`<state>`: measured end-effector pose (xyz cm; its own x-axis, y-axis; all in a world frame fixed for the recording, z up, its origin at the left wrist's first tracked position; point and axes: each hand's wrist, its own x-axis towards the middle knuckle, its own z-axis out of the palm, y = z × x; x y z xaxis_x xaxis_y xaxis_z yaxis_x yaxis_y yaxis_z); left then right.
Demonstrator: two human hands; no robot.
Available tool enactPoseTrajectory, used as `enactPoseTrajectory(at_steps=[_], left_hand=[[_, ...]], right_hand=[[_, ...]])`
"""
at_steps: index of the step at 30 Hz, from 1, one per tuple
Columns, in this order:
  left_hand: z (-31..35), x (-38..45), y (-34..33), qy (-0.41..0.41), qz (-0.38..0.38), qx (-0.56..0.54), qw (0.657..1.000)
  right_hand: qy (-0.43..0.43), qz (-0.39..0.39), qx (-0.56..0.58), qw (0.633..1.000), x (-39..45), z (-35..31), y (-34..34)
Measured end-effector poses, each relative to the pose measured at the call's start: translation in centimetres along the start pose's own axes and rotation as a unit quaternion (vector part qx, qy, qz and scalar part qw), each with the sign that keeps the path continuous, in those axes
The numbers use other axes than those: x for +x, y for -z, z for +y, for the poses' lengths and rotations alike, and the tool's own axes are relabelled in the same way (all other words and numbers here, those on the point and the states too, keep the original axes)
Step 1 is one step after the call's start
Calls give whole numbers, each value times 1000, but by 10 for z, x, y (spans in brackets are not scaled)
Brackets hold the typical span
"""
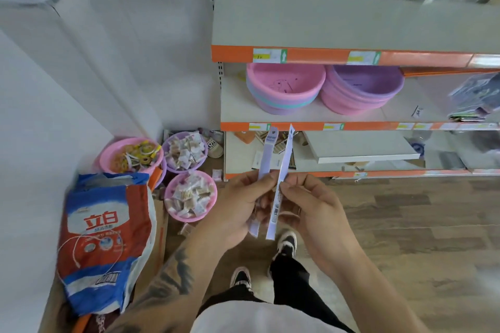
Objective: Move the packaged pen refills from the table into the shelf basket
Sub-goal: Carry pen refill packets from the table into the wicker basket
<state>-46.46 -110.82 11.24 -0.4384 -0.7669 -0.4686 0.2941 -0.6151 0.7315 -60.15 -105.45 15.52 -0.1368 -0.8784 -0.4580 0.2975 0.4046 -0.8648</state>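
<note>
Packaged pen refills (278,192), two long narrow packs, stood nearly upright in front of your chest, held between both of your hands above the wooden floor (405,224). Your left hand (238,205) gripped the lilac pack (266,154), fingers curled round its lower half. Your right hand (311,205) pinched the white pack (284,170) with the barcode between thumb and fingertips, just beside the lilac one. Both packs' tops reached up in line with the orange shelf edge (297,126). On the shelf above that edge sat stacked pink and purple basins (286,89), well apart from the packs. To your left, three small pink baskets (190,196) of wrapped items stood close together, next to a red and blue detergent bag (105,240).
</note>
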Motion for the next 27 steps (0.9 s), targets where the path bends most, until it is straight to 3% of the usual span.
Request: enactPoseTrajectory(at_steps=[5,13,22,27], left_hand=[[48,24,0,-61,-3,8,998],[147,68,-32,-204,10,53,978],[219,127,-91,-284,16,90,954],[237,156,-113,-327,77,133,932]], right_hand=[[2,-78,45,996,39,-35,-14],[85,-175,41,980,110,-121,-30],[92,-346,105,928,190,-213,-7],[123,-332,56,933,220,-241,14]])
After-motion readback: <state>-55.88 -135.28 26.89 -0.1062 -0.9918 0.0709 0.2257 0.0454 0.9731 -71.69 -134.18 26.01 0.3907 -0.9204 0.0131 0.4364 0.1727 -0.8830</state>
